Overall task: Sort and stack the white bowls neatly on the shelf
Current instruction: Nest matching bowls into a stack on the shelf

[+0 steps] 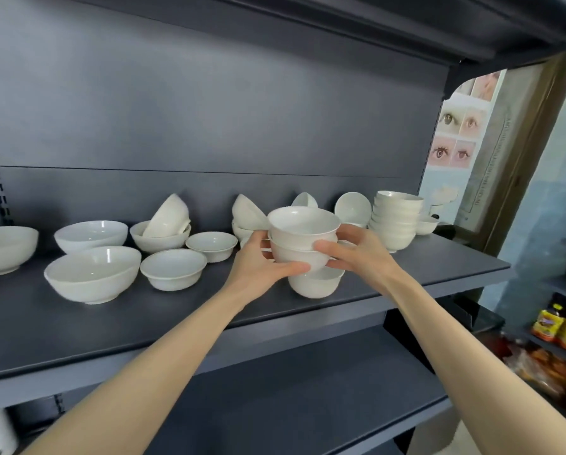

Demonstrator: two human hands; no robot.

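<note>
Both my hands hold a small stack of white bowls [303,236] above the dark grey shelf [439,264]. My left hand [265,262] grips the stack from the left with the thumb curled under it. My right hand [357,249] grips it from the right. Just below the held stack, another white bowl [317,284] stands on the shelf. A tall stack of small bowls [396,221] stands at the right. Large bowls [91,274] and shallow bowls [173,269] lie spread over the left half.
Several loose bowls lean tilted against the back panel [168,216]. A lower shelf [308,389] runs beneath. Packaged goods [557,330] sit on racks at the far right, and a poster of eyes [455,136] hangs beyond the shelf end.
</note>
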